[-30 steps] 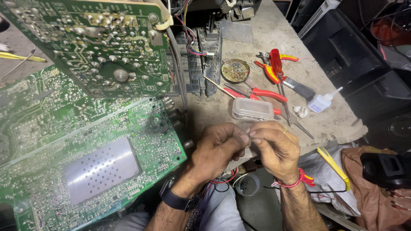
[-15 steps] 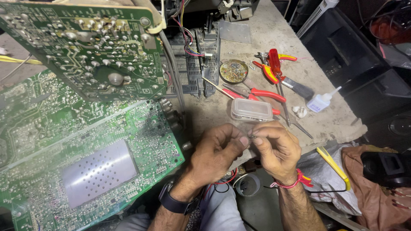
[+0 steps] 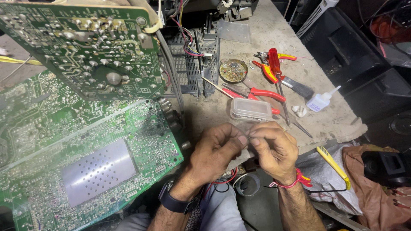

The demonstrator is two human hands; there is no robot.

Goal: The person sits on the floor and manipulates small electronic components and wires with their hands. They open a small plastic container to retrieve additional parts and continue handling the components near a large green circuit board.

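My left hand and my right hand meet fingertip to fingertip over the front edge of the concrete bench. Both pinch a small, thin, clear item that the fingers mostly hide. A dark watch sits on my left wrist and a red thread band on my right. Just beyond the fingertips lies a small clear plastic box with its lid on. To the left, a large green circuit board lies solder side up, with a metal shield plate on it.
A second circuit board stands tilted at the upper left, beside a black plastic chassis with coloured wires. Red-handled pliers, a red screwdriver, a brush, a round tin of solder bits and a small white glue bottle lie behind the box.
Both hands stay pinched together at the same spot; the fingers shift only slightly. The boards drift a little in view as my head moves.
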